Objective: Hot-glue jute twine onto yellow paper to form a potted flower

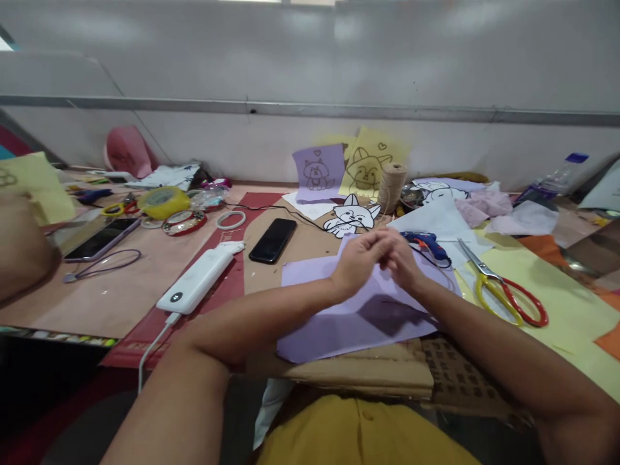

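Note:
My left hand [357, 265] and my right hand [401, 261] meet above a purple sheet [314, 332], their fingers curled and touching. What lies between the fingertips, if anything, is hidden. A thin dark line, perhaps a strand, shows on the sheet below the hands. Just beyond them stands a white paper cutout of a cartoon dog or fox [352, 216]. Close to my right hand lies a blue glue gun [425, 244]. Scissors with red and yellow handles [498, 284] rest farther right on yellow paper [562, 303].
Left of the sheet are a black phone [274, 240] and a white power bank [196, 281] with a cable. A twine spool [391, 186] stands behind, beside drawings on purple paper [317, 174] and yellow paper [365, 169]. Another person's arm [22, 252] enters at left, near tape rolls [165, 201].

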{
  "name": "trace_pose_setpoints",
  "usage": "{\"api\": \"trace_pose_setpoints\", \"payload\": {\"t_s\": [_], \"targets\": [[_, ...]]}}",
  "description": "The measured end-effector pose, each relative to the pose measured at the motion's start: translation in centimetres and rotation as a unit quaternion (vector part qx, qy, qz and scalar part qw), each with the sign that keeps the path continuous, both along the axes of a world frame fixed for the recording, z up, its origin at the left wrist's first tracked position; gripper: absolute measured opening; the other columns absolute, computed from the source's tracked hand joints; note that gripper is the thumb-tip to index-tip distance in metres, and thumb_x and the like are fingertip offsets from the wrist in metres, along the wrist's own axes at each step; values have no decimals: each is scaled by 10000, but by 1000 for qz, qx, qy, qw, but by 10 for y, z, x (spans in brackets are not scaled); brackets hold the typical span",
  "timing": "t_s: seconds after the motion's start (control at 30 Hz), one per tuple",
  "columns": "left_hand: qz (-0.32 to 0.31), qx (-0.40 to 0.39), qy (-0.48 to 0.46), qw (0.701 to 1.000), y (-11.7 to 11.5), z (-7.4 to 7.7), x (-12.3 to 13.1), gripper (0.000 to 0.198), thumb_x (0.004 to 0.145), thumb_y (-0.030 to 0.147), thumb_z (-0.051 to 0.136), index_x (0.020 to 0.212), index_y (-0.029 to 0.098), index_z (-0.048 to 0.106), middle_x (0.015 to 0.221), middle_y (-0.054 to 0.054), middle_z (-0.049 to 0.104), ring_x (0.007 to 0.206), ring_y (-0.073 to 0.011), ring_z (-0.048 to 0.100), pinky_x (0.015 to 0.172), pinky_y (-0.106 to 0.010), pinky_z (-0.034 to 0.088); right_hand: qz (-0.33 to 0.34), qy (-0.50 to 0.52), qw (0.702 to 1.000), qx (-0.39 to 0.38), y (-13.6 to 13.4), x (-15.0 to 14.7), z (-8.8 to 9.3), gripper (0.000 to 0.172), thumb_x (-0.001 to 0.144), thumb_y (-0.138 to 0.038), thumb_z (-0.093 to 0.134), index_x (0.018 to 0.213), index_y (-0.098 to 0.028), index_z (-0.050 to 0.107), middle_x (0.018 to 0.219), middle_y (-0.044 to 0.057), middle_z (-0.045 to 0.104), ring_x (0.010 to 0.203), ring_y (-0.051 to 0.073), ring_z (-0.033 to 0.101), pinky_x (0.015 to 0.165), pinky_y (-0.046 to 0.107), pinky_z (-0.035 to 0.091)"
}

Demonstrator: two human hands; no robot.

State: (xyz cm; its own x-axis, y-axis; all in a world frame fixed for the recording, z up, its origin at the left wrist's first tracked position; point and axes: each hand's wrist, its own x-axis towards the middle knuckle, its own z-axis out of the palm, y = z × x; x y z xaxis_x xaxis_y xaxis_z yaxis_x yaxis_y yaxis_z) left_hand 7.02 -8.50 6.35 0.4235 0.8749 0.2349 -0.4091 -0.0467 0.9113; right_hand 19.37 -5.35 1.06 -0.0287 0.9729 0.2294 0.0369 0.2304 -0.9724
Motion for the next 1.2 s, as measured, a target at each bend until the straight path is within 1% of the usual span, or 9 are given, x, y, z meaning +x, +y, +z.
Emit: {"api": "trace_pose_setpoints", "payload": {"t_s": [0.1,0.2,0.3,0.47,0.57,0.73,0.93,1.07,1.2], "targets": [[72,-77,-88,991,14,4,-24,248,932,374,689,929,126,690,776,-10,643,663,-72,600,624,-191,445,-38,44,998,38,-3,7,24,246,963,-427,578,1073,-208,592,892,-14,631,682,108,592,638,273,536],[101,-121,-125,979,19,-1,-34,199,993,292,599,994,130,715,896,-39,662,755,-76,615,691,-201,458,-51,20,995,83,-9,1,39,240,890,-372,671,1052,-207,608,885,-13,637,713,111,602,653,270,533],[91,-118,-121,981,19,-9,-34,248,1012,322,563,1001,139,730,952,-58,666,794,-91,602,716,-216,457,-58,-45,992,104,-13,-9,42,258,879,-363,676,1071,-198,627,912,6,662,763,139,631,680,299,545],[70,-38,-82,993,19,-23,-30,295,1004,384,557,1126,172,722,1066,-73,651,857,-114,580,712,-219,450,-99,-122,979,130,-10,-13,40,196,884,-336,670,1006,-183,675,910,39,725,791,170,666,741,330,533],[95,48,16,994,20,-34,-32,386,1015,452,516,1249,191,679,1220,-104,612,919,-141,592,740,-249,477,-111,-159,970,149,-6,-8,37,185,906,-343,641,975,-185,709,900,52,749,794,184,684,742,326,528],[136,183,170,959,23,-55,-34,462,1033,474,457,1381,206,600,1309,-138,551,1013,-193,606,843,-326,528,-121,-271,940,166,3,2,24,181,919,-292,565,918,-189,714,855,58,746,731,187,666,724,324,498],[123,230,227,938,25,-69,-34,454,1043,436,433,1395,186,576,1289,-145,564,1241,-253,529,1051,-408,474,-121,-313,927,166,9,8,14,105,800,-180,575,726,-208,643,720,19,654,673,171,564,700,315,408],[114,184,224,950,23,-69,-34,399,1027,416,458,1291,155,605,1266,-142,580,1090,-221,602,1001,-392,477,-135,-283,938,144,13,14,16,87,771,-191,580,688,-213,595,671,-13,598,642,154,517,674,304,379],[134,77,212,965,21,-67,-32,250,912,382,640,1035,165,620,984,-53,630,859,-164,582,823,-310,472,-147,-223,956,119,17,21,20,134,829,-231,516,697,-220,539,676,-22,563,659,150,499,677,299,384]]}}
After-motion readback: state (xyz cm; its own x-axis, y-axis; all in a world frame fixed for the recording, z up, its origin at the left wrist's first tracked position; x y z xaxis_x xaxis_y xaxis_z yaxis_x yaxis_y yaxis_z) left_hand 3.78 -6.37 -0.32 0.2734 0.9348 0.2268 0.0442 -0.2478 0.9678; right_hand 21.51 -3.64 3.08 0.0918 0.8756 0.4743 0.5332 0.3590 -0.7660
